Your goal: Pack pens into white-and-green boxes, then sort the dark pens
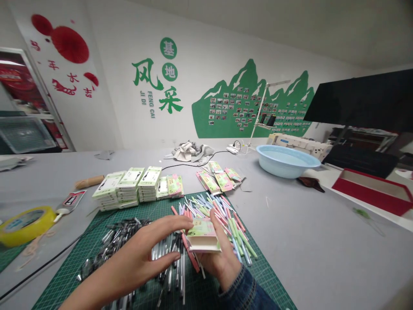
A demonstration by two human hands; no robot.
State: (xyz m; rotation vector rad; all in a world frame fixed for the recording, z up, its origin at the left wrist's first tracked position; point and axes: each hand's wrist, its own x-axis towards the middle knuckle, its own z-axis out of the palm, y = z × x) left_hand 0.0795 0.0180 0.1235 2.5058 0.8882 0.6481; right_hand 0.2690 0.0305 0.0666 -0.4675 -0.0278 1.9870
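My right hand (223, 259) holds a small green-and-pink card box (204, 229) from below, its thumb along the right side. The box's near end is open, and its inside looks bare. My left hand (142, 246) reaches in from the left, fingers stretched and thumb apart, with the fingertips at the box's upper left edge. Beneath the hands, a green cutting mat (264, 282) carries a heap of black and clear pens (118, 234) on the left. Pastel pens (237, 228) in pink, blue and green lie spread on the right.
Stacks of white-green boxes (129, 183) line the mat's far left edge. Loose pink-green boxes (222, 180) lie behind the pens. Yellow tape (35, 224) is at left; a blue basin (287, 163), sewing machine (298, 144) and red box (371, 193) are at right. A black cable (61, 249) crosses the table.
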